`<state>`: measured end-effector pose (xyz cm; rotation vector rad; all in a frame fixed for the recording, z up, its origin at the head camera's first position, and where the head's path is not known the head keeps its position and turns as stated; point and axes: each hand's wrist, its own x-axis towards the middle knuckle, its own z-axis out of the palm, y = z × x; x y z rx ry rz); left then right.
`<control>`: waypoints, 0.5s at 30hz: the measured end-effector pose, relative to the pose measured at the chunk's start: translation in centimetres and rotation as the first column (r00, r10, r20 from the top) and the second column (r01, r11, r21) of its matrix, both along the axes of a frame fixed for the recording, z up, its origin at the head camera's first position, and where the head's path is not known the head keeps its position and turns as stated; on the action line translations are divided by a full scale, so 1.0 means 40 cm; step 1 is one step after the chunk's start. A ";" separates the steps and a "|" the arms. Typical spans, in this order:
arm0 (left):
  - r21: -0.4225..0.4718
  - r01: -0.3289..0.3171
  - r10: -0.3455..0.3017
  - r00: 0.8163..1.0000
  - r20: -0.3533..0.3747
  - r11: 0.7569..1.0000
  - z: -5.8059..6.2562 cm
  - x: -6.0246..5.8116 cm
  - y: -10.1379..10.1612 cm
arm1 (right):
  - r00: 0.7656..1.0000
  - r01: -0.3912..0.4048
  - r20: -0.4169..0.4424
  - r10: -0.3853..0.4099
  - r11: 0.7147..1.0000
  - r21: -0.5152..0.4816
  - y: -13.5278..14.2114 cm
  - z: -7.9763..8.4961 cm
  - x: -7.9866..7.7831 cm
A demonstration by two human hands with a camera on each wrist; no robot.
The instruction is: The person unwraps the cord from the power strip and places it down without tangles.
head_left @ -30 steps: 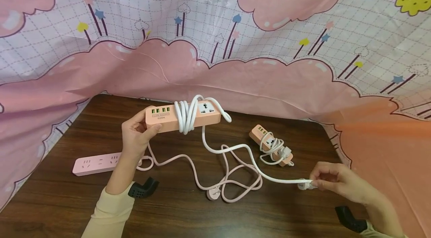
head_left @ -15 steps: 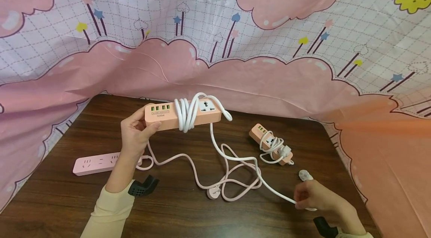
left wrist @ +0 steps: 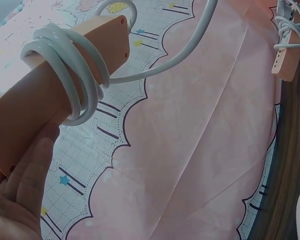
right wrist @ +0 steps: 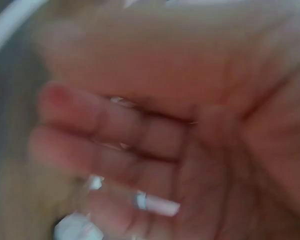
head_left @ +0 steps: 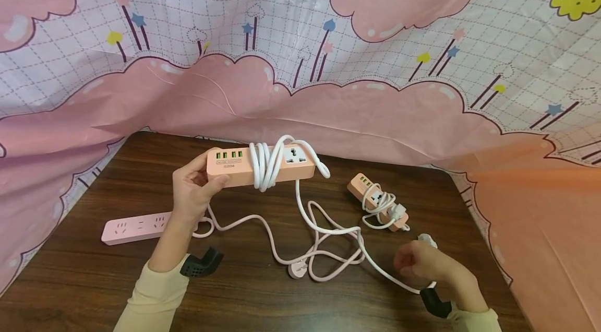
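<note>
We see an orange power strip [head_left: 239, 169] in the air above the table [head_left: 253, 306], its long axis running side to side, nearly level, the far-right end a touch higher. Its USB end points left and its white universal socket points right; the top face tilts toward us. The left hand [head_left: 194, 186] grips the USB end, thumb on the front edge and fingers behind; in the left wrist view we find them pressed along the casing.

A white cord [head_left: 265, 165] winds several times round the strip's middle, with one loop sticking out past the socket end. The rest hangs down, then trails across the table to the right, passing beneath the right hand [head_left: 424, 259]. That hand is blurred, its fingers loosely bent and apparently holding nothing; whether it touches the cord, we cannot tell. A white plug [head_left: 427, 240] lies just beyond it.

Farther off, we have a smaller-looking orange strip [head_left: 355, 185] lying diagonally, wrapped in its own cord. On the left, a pink strip [head_left: 133, 228] lies partly behind the left forearm, its pink cord [head_left: 267, 227] looping to a pink plug [head_left: 297, 269]. A cartoon-printed cloth [head_left: 281, 105] hangs behind.
</note>
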<state>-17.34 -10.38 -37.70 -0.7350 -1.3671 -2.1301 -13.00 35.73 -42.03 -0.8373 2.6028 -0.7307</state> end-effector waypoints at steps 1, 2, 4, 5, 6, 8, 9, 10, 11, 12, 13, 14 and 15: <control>-0.005 0.003 -0.003 1.000 -0.005 1.000 0.001 0.001 0.002 | 0.998 0.012 -0.053 -0.013 1.000 -0.027 -0.017 0.010 -0.010; -0.010 0.005 -0.005 1.000 -0.009 1.000 0.001 0.001 0.003 | 0.993 0.024 -0.111 -0.031 0.998 -0.062 -0.037 0.019 -0.021; -0.007 0.017 -0.017 1.000 -0.016 1.000 0.001 0.002 0.006 | 0.970 0.053 -0.230 -0.084 0.989 -0.138 -0.086 0.034 -0.040; -0.010 0.016 -0.017 1.000 -0.016 1.000 0.001 0.002 0.007 | 0.957 0.066 -0.267 -0.113 0.982 -0.177 -0.112 0.041 -0.048; -0.012 0.016 -0.016 1.000 -0.016 1.000 0.000 0.001 0.008 | 0.948 0.068 -0.291 -0.132 0.973 -0.220 -0.138 0.047 -0.056; -0.013 0.014 -0.014 1.000 -0.014 1.000 -0.003 0.000 0.008 | 0.936 0.062 -0.318 -0.152 0.959 -0.275 -0.187 0.058 -0.067; -0.013 0.014 -0.014 1.000 -0.012 1.000 -0.005 0.000 0.007 | 0.931 0.044 -0.334 -0.146 0.955 -0.293 -0.208 0.062 -0.072; -0.013 0.012 -0.012 1.000 -0.011 1.000 -0.006 -0.001 0.007 | 0.930 0.031 -0.340 -0.141 0.951 -0.307 -0.228 0.066 -0.076; -0.019 0.006 -0.006 1.000 -0.009 1.000 -0.007 -0.002 0.006 | 0.928 0.007 -0.352 -0.125 0.948 -0.320 -0.244 0.069 -0.080; -0.024 0.002 -0.002 1.000 -0.008 1.000 -0.008 -0.002 0.005 | 0.928 -0.010 -0.355 -0.113 0.945 -0.327 -0.260 0.071 -0.082; -0.029 -0.003 0.003 1.000 -0.007 1.000 -0.008 -0.003 0.005 | 0.929 -0.030 -0.357 -0.097 0.943 -0.332 -0.274 0.073 -0.084; -0.030 -0.003 0.003 1.000 -0.008 1.000 -0.009 -0.003 0.004 | 0.932 -0.053 -0.354 -0.075 0.939 -0.340 -0.286 0.074 -0.085; -0.032 -0.006 0.006 1.000 -0.009 0.999 -0.009 -0.003 0.003 | 0.935 -0.076 -0.350 -0.053 0.936 -0.343 -0.297 0.074 -0.086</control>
